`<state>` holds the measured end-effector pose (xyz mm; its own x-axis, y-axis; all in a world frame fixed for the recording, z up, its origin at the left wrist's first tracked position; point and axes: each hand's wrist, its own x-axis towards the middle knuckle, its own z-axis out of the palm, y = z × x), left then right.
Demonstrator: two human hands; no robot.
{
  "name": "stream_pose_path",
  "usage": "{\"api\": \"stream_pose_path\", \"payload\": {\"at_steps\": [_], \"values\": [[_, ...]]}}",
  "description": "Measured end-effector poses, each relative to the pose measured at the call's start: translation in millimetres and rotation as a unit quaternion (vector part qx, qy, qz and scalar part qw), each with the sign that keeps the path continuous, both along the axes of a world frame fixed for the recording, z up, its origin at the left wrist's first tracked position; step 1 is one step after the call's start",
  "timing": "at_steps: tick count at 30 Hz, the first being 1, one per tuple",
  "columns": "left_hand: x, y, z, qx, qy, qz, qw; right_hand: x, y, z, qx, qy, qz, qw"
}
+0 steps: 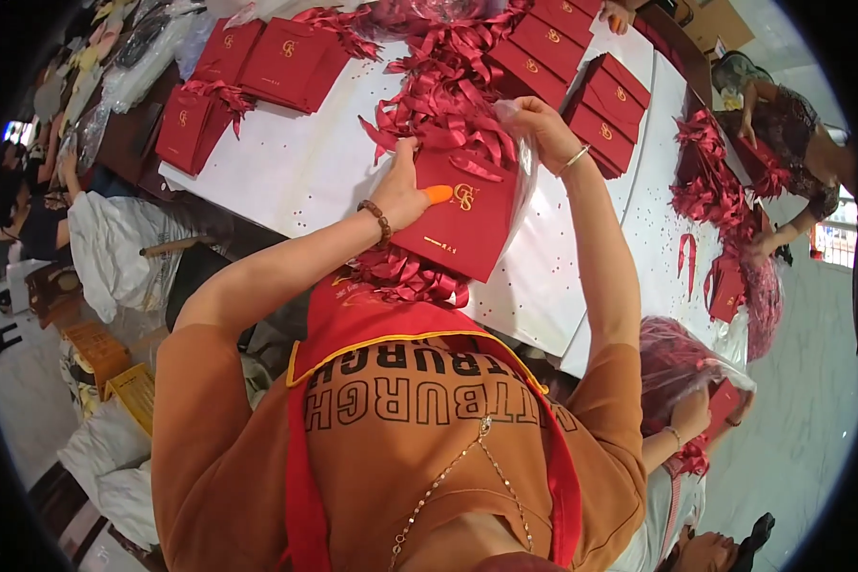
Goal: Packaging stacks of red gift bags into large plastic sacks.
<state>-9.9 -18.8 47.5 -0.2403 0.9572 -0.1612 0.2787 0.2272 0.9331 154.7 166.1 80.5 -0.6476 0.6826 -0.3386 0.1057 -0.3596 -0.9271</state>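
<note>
A stack of red paper gift bags point(458, 234) with gold print lies tilted at the table's near edge in front of me. My left hand point(405, 195) grips its left side, the thumb, in an orange finger cover, pressing on the top bag. Clear plastic film point(525, 186), likely a plastic bag, runs along the stack's right side. My right hand point(543, 132) pinches its upper edge between closed fingers. Red ribbon handles point(458, 119) spread over the stack's far end, and more ribbons point(410, 276) hang below it against my red apron point(372, 334).
Red gift bag stacks stand on the white table point(353, 105) at far left point(291, 62), far middle point(543, 52) and right point(608, 114). Co-workers' hands point(691, 415) handle bags and ribbons along the right side. White sacks point(124, 248) sit at left beside the table.
</note>
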Motion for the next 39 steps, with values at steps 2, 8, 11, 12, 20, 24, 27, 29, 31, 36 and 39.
{"api": "stream_pose_path", "payload": {"at_steps": [2,8,11,12,20,24,27,29,31,36,39], "values": [[1.8,-0.2,1.9,-0.004,0.013,0.007,1.0,-2.1,6.7,-2.5,0.031,-0.07,0.014,0.997],[4.6,-3.6,13.4,-0.017,0.029,0.014,0.999,-19.3,47.9,-23.3,0.391,-0.551,0.3,0.674],[3.9,-5.6,14.7,-0.043,0.04,0.015,0.998,-41.8,50.9,-36.9,0.422,-0.529,0.231,0.699],[4.8,-5.6,11.3,-0.03,0.05,0.014,0.998,-50.3,50.8,-42.5,0.43,-0.522,0.222,0.702],[6.7,-5.4,5.6,-0.033,0.065,0.019,0.997,-87.5,37.1,-41.7,0.339,-0.248,0.046,0.906],[6.1,-7.0,7.7,-0.032,0.077,0.016,0.996,-90.3,1.4,16.2,0.468,-0.267,0.033,0.842],[5.0,-5.1,11.8,-0.061,0.067,0.002,0.996,-82.6,-16.0,46.5,0.52,-0.275,0.036,0.808],[6.4,-4.0,8.9,-0.078,0.077,-0.005,0.994,-73.2,-23.3,52.3,0.584,-0.229,0.052,0.777],[5.6,-1.4,5.8,-0.078,0.086,-0.005,0.993,-60.2,-32.2,56.4,0.619,-0.207,0.051,0.756],[-4.4,6.3,-3.2,-0.075,0.077,-0.035,0.994,-14.1,-36.6,60.5,0.728,-0.257,0.053,0.633],[-10.6,6.9,-1.9,-0.088,-0.008,-0.047,0.995,23.0,-41.4,48.9,0.671,-0.354,0.018,0.651]]}}
